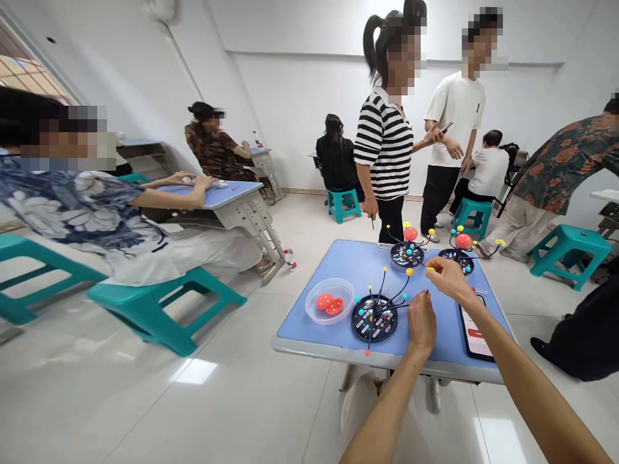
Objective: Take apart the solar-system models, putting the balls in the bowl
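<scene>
A solar system model with a round black base [374,318] and several thin black arms tipped with coloured balls stands on the blue desk. Just right of that base, my left hand [422,325] is closed in a pinch around one black arm, whose bare end pokes up above the fingers. My right hand [453,281], a little higher and farther right, pinches a small yellow ball [430,269] between thumb and fingertips. A clear round dish [315,313] to the left holds two red half shells [334,306].
Two similar models, each with a red ball [411,234], stand at the desk's far edge. A phone [471,332] lies at the right under my forearm. People sit and stand around; teal stools [167,309] are on the floor.
</scene>
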The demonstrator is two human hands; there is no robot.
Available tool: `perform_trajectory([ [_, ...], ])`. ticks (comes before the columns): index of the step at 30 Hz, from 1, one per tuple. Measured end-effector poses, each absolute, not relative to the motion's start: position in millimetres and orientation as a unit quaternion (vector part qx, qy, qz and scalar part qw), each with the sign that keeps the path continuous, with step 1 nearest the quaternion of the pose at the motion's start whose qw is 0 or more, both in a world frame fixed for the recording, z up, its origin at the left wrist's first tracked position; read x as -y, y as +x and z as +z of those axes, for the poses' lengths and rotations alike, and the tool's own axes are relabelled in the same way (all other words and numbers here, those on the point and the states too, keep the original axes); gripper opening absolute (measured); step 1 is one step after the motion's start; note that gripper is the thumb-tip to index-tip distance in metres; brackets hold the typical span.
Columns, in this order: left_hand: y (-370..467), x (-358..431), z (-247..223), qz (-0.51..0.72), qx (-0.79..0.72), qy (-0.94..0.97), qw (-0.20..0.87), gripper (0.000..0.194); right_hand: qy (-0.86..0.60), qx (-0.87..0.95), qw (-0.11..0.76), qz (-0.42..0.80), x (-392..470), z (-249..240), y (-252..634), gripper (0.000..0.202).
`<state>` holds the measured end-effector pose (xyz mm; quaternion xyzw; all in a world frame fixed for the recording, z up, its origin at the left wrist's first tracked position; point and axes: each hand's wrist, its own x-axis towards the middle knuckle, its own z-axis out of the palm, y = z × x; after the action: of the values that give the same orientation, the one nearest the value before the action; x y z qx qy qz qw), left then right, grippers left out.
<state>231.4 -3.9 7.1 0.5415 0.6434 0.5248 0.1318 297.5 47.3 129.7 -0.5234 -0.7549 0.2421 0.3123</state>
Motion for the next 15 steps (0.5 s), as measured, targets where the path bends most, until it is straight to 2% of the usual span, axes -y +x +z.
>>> perform_trajectory([
  [3, 232.8, 4.0, 4.7, 0.536, -0.640, 0.536, 0.125, 0.031, -0.530, 0.697, 0.309, 0.372, -52.6, 128.9, 294.5, 0.017],
  [5, 233.6, 6.6, 3.9, 0.538, -0.638, 0.536, 0.129, 0.033, -0.519, 0.689, 0.318, 0.392, -50.6, 130.4, 292.6, 0.022],
  [11, 233.2, 30.5, 5.1, 0.513, -0.655, 0.541, 0.124, 0.045, -0.415, 0.810, 0.308, 0.278, -23.6, 153.6, 260.4, 0.024],
  [15, 229.5, 42.5, 10.3, 0.500, -0.649, 0.551, 0.160, 0.049, -0.331, 0.883, 0.235, 0.234, -17.2, 166.6, 202.2, 0.025],
])
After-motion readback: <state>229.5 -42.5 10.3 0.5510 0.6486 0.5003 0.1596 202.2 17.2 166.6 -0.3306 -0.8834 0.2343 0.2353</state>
